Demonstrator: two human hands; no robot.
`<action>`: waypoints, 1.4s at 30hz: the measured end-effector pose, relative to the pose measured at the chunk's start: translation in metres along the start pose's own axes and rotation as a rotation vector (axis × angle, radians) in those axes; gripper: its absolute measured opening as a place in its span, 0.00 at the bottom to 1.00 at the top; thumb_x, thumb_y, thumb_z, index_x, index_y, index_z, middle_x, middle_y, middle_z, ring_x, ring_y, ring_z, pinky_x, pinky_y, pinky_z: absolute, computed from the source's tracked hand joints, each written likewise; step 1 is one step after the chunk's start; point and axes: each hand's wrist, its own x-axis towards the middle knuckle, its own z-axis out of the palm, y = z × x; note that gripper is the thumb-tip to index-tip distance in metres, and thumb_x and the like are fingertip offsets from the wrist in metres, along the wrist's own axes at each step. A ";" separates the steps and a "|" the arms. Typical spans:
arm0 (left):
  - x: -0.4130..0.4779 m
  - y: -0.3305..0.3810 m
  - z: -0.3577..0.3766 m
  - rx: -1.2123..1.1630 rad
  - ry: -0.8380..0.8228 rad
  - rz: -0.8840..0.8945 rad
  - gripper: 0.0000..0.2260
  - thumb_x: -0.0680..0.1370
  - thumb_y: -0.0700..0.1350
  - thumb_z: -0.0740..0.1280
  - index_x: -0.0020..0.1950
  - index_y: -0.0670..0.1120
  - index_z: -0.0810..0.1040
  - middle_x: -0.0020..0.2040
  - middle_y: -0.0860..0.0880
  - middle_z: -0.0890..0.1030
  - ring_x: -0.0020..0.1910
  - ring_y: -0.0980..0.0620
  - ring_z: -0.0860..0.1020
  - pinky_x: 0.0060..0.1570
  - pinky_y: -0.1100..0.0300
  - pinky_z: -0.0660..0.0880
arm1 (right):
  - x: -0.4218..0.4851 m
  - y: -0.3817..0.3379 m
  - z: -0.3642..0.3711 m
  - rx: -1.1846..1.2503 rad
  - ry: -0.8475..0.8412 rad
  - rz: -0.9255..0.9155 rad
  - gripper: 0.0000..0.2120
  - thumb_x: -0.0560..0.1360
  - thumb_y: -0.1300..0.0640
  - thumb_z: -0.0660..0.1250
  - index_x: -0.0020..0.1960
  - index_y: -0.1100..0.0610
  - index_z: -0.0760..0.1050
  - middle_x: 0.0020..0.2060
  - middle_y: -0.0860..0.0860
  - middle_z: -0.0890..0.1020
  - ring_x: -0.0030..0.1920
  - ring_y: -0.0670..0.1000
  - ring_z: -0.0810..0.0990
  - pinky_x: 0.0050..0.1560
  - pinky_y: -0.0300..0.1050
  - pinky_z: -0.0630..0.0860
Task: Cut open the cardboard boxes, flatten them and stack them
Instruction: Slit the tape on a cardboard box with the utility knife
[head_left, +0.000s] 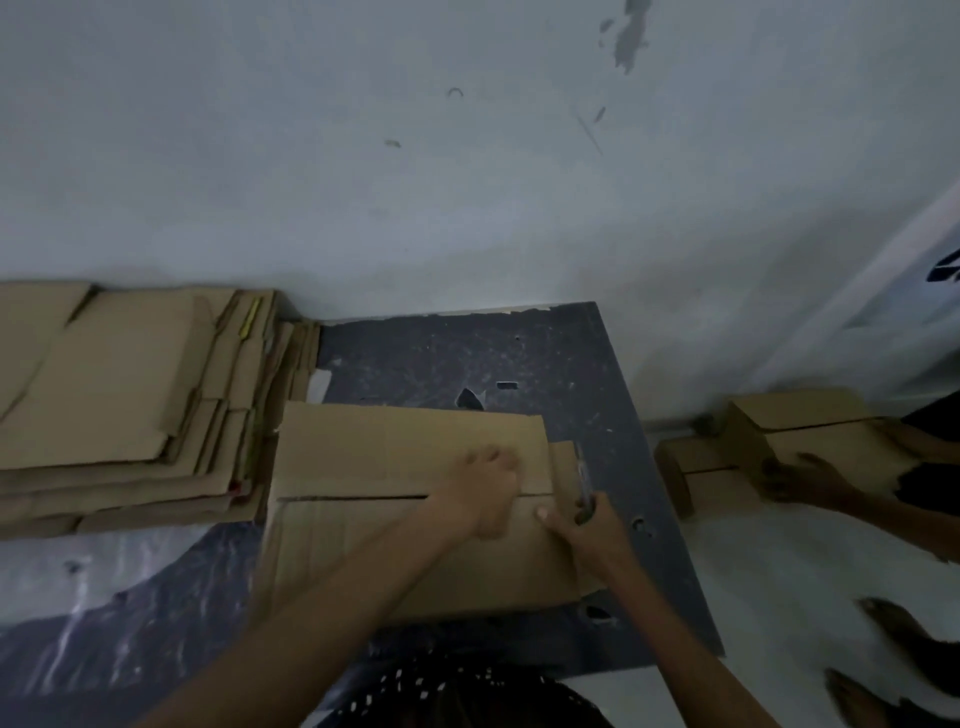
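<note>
Mid-task: flattened stack (104, 405) left of frame is done; left hand (488, 488) presses current box (395, 457), right hand (597, 530) grips cutter (584, 483); uncut boxes (795, 410) wait at right.

I'm wearing the only camera on my head; it's looking forward and down, close over the cardboard box (395, 525) before me, taking in the flattened stack (114, 395) at the far left.
</note>
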 end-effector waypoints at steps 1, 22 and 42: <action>-0.004 0.000 -0.001 -0.069 -0.019 0.023 0.18 0.77 0.39 0.61 0.67 0.40 0.72 0.72 0.42 0.65 0.72 0.41 0.63 0.69 0.46 0.64 | 0.001 0.000 0.000 0.018 -0.003 -0.009 0.62 0.43 0.26 0.73 0.67 0.61 0.66 0.61 0.54 0.74 0.59 0.56 0.75 0.49 0.47 0.73; -0.184 -0.094 0.164 -2.851 0.527 -1.036 0.12 0.79 0.49 0.63 0.53 0.40 0.76 0.34 0.39 0.81 0.35 0.40 0.79 0.29 0.49 0.80 | -0.017 -0.045 0.056 -0.439 0.205 -0.578 0.18 0.69 0.42 0.72 0.37 0.50 0.66 0.31 0.48 0.73 0.31 0.47 0.74 0.30 0.48 0.74; -0.187 -0.017 0.235 -2.166 1.269 -1.777 0.22 0.72 0.29 0.67 0.67 0.36 0.72 0.60 0.39 0.78 0.55 0.39 0.77 0.59 0.46 0.73 | -0.018 -0.042 0.070 -0.578 0.136 -0.791 0.19 0.61 0.57 0.82 0.35 0.59 0.70 0.27 0.48 0.71 0.26 0.49 0.67 0.27 0.34 0.60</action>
